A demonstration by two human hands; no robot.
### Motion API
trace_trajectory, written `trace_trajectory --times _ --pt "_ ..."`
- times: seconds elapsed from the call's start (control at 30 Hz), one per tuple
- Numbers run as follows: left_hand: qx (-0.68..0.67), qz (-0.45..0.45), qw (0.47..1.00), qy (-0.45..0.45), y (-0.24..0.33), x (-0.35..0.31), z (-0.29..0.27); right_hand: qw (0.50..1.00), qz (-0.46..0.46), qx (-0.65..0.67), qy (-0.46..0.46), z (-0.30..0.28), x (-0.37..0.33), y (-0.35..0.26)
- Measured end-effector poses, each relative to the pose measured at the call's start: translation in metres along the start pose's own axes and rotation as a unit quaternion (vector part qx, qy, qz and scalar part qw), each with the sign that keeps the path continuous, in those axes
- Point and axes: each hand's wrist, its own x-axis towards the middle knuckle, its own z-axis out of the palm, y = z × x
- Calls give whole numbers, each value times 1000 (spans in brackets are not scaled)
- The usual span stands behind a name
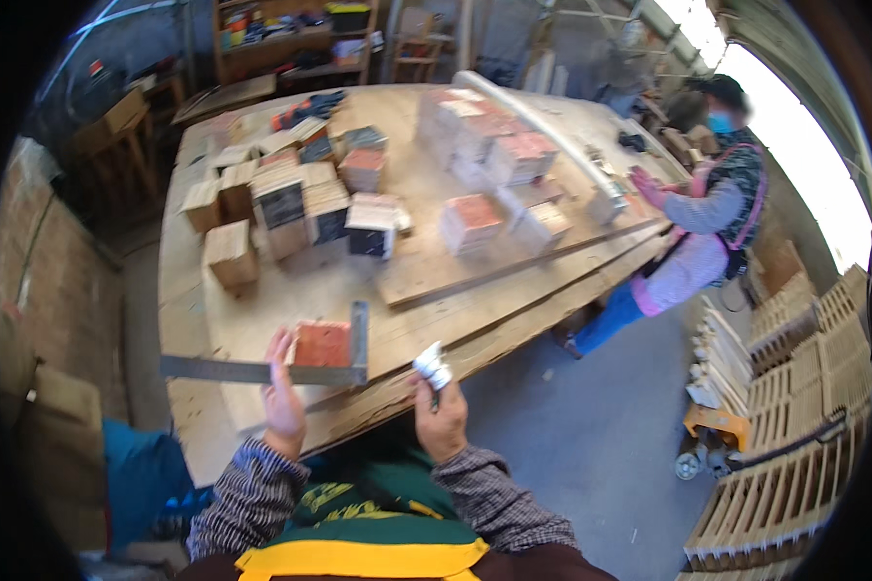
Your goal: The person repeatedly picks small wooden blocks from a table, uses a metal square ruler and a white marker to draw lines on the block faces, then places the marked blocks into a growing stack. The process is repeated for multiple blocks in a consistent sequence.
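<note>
My left hand (284,402) is open, its fingers stretched up against the long bar of a dark metal L-shaped frame (223,370). Inside the frame's corner stands a stack of wooden pieces with a red-coated face (322,344). My right hand (442,422) is closed around what looks like a paintbrush (432,365), its pale, whitish head pointing up, just off the table's near edge. Motion blurs the brush's details. Both hands are at the near side of the wooden worktable (310,290), apart from each other.
Several stacks of wooden blocks (283,198), some with black or red faces, stand across the table. A long pale bar (543,126) lies beyond the stacks at right. A masked co-worker (727,194) stands at the right edge. Slatted wooden pieces (785,465) are stacked on the floor.
</note>
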Motion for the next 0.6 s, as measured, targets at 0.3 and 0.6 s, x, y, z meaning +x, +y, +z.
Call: trace_trajectory --times 0.3,0.6 --pt "-174 -166 970 -27 8 -54 -68 973 -74 -144 -166 24 29 34" --pt "-238 -254 936 45 -25 -71 -93 943 -127 -149 -269 54 62 41"
